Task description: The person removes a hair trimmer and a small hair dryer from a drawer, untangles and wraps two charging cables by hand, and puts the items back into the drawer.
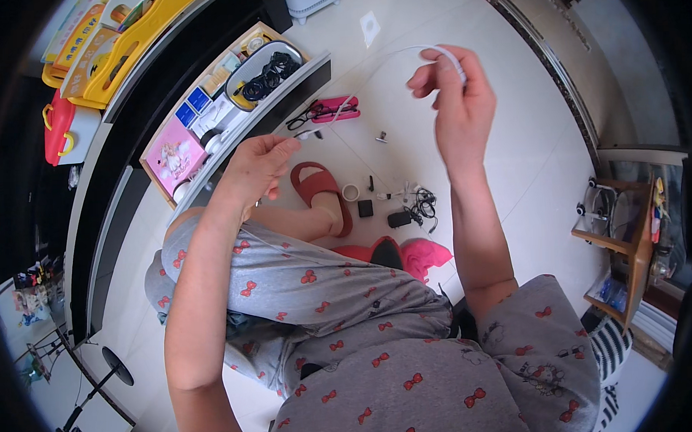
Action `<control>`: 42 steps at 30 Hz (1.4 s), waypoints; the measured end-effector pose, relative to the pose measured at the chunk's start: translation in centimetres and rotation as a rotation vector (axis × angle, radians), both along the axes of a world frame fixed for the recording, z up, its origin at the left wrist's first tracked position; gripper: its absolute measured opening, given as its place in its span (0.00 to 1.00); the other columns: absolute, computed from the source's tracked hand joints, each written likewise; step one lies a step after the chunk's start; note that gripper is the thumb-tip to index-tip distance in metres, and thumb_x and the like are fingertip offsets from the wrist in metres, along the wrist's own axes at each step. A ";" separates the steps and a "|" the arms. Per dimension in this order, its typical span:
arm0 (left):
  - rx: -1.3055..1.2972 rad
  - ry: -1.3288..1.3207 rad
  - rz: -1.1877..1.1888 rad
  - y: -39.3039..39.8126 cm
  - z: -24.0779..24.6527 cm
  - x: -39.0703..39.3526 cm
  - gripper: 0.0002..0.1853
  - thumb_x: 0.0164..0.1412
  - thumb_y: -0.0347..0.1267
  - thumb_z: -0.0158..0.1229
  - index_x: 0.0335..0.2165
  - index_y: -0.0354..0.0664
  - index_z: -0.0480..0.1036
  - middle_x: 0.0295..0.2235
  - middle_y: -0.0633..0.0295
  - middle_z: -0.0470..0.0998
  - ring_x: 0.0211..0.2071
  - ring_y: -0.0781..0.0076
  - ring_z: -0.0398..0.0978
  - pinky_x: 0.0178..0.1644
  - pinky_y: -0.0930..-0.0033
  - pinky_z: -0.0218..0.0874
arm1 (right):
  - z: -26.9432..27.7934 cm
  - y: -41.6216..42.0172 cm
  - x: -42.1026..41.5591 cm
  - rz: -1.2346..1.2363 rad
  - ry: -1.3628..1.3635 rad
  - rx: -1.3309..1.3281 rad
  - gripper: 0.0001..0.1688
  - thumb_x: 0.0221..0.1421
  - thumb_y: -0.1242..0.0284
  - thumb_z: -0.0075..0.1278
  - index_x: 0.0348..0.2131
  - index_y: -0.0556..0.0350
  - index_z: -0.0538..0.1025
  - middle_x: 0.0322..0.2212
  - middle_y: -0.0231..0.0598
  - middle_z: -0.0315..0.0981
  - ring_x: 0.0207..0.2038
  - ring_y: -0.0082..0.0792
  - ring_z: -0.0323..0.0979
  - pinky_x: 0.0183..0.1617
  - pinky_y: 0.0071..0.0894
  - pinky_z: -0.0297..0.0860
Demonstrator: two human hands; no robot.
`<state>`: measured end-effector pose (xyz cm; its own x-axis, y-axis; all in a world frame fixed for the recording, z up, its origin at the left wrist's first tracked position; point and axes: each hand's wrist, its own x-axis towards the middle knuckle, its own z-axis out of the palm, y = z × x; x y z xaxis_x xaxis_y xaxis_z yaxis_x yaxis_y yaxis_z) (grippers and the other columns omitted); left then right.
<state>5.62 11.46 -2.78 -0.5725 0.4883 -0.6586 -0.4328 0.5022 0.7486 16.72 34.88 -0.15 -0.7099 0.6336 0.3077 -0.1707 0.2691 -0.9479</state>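
A thin white cable [342,109] spans the gap between my hands. My left hand [258,165] pinches it near one end, where a connector [304,135] sticks out past the fingertips. Raised higher at the right, my right hand [462,95] holds the cable's other stretch, which arches over the fingers and lies doubled along them. Its far end is hidden in that hand. Beyond my left hand, on the floor, are black-framed eyeglasses [301,121] and a pink glasses case [347,108].
An open drawer [318,65] at the left holds a basket of black cables [269,76] and a pink box [175,153]. On the floor lie a metal clip [382,137], a white ring [351,192], a black adapter [399,219] and white cables [405,194]. A wooden shelf [639,251] stands right.
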 end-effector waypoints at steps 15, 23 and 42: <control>0.347 -0.438 0.126 1.7 1.0 0.6 0.19 0.71 0.40 0.43 0.40 0.34 0.73 0.31 0.57 0.80 0.31 0.71 0.79 0.37 0.74 0.72 | -6.0 -6.5 1.0 0.280 0.124 0.794 0.22 0.45 0.72 0.54 0.44 0.49 0.76 0.40 0.34 0.75 0.44 0.35 0.73 0.47 0.35 0.68; 0.372 -0.196 0.053 0.0 -0.7 -0.1 0.14 0.70 0.37 0.46 0.39 0.37 0.72 0.34 0.53 0.80 0.32 0.71 0.78 0.36 0.76 0.68 | -6.4 -10.5 4.0 0.441 -0.037 0.704 0.21 0.45 0.71 0.59 0.43 0.50 0.76 0.43 0.34 0.72 0.51 0.36 0.67 0.54 0.42 0.63; 0.279 -0.132 -0.277 0.8 1.4 2.0 0.17 0.70 0.37 0.46 0.43 0.32 0.73 0.14 0.70 0.63 0.16 0.82 0.61 0.37 0.73 0.66 | -18.9 10.1 4.5 0.395 -0.625 0.197 0.20 0.56 0.69 0.53 0.48 0.51 0.70 0.44 0.42 0.72 0.49 0.44 0.71 0.51 0.43 0.68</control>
<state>7.60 12.31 -1.39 -0.3137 0.7821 -0.5384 -0.4112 0.3992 0.8195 21.23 44.95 -19.06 -0.9514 0.2718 -0.1448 0.2632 0.4739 -0.8403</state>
